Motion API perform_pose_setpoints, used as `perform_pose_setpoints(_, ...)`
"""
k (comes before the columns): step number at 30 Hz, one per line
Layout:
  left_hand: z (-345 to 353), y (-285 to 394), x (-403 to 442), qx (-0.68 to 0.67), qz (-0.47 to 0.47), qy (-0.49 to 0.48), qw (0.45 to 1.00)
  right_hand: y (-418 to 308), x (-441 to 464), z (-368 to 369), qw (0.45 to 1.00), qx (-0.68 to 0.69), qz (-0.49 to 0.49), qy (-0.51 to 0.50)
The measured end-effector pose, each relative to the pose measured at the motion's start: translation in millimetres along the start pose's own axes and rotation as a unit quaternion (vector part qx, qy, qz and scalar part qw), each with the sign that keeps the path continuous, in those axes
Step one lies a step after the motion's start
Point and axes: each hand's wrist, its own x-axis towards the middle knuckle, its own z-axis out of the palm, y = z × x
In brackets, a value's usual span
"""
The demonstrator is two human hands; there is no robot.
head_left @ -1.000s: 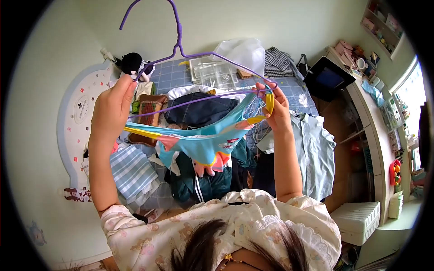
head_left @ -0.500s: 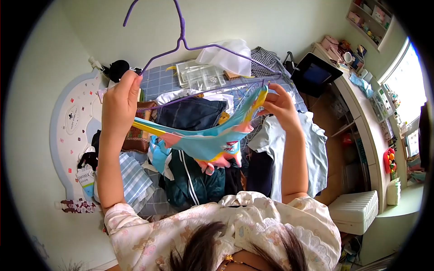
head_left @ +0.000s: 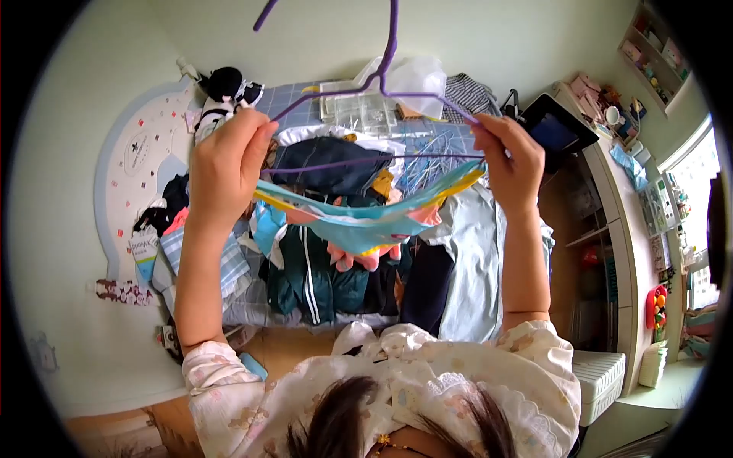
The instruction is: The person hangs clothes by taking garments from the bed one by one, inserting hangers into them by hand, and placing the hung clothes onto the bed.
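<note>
My left hand point(head_left: 229, 164) grips the left end of a purple hanger point(head_left: 385, 72), its fingers closed. At the other end, my right hand point(head_left: 510, 156) pinches the hanger's right corner. A light blue garment point(head_left: 351, 231) with yellow edging and pink ruffles hangs below the bar, stretched between the hanger's two ends. Its left end disappears behind my left hand, and its right end reaches the hanger corner beside my right fingers. The hanger's hook points up, its top cut off by the frame.
Beyond the hanger, a bed holds dark jeans point(head_left: 324, 164), a dark green garment point(head_left: 305, 267), a pale shirt point(head_left: 473, 252), a striped cloth point(head_left: 206, 263), a clear plastic box point(head_left: 359, 111) and a heap of thin hangers point(head_left: 435, 164). A desk point(head_left: 611, 206) runs along the right.
My right hand has gone from fingers spread at the garment's edge to closed on the hanger's corner. Hanger and garment have shifted right and now look more level.
</note>
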Motion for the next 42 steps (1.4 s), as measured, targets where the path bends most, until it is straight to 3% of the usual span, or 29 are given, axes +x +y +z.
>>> perform_pose_setpoints(1, -6, 9, -8, -0.002, -0.033, -0.005, 0.999, -7, -3, -5, 1.0, -0.004, 0.002, 0.004)
perform_pose_setpoints(4, -24, 40, -20, 0.121, 0.109, 0.084, 0.983, -32, -15, -33, 0.999, -0.001, -0.017, 0.03)
perform_pose_setpoints(5, -34, 52, -27, 0.136, 0.114, 0.072, 0.981, -40, -20, -47, 0.999, -0.009, -0.019, 0.041)
perform_pose_setpoints(13, -77, 138, -94, 0.023, 0.093, 0.152, 0.984, -126, -100, -177, 0.982, -0.038, -0.025, 0.184)
perform_pose_setpoints(18, -65, 214, -124, -0.119, 0.056, 0.099, 0.986, -179, -163, -263, 0.97, -0.156, 0.044, 0.18)
perform_pose_setpoints(22, -36, 255, -120, -0.115, 0.158, 0.073, 0.978, -186, -213, -343, 0.967, -0.189, 0.079, 0.153)
perform_pose_setpoints(25, -4, 288, -117, -0.151, 0.176, 0.046, 0.972, -181, -240, -396, 0.942, -0.258, 0.141, 0.159)
perform_pose_setpoints(26, 6, 298, -117, -0.171, 0.173, 0.033, 0.969, -178, -243, -409, 0.948, -0.269, 0.124, 0.12)
perform_pose_setpoints(31, 76, 319, -107, -0.241, 0.164, 0.02, 0.956, -118, -266, -437, 0.926, -0.294, 0.196, 0.136)
perform_pose_setpoints(34, 135, 318, -103, -0.249, 0.13, -0.039, 0.959, -58, -269, -429, 0.935, -0.298, 0.166, 0.097)
perform_pose_setpoints(40, 296, 288, -84, -0.28, 0.023, -0.119, 0.952, 134, -262, -388, 0.929, -0.258, 0.265, -0.008)
perform_pose_setpoints(42, 356, 268, -79, -0.279, -0.05, -0.193, 0.939, 219, -266, -361, 0.923, -0.238, 0.297, -0.06)
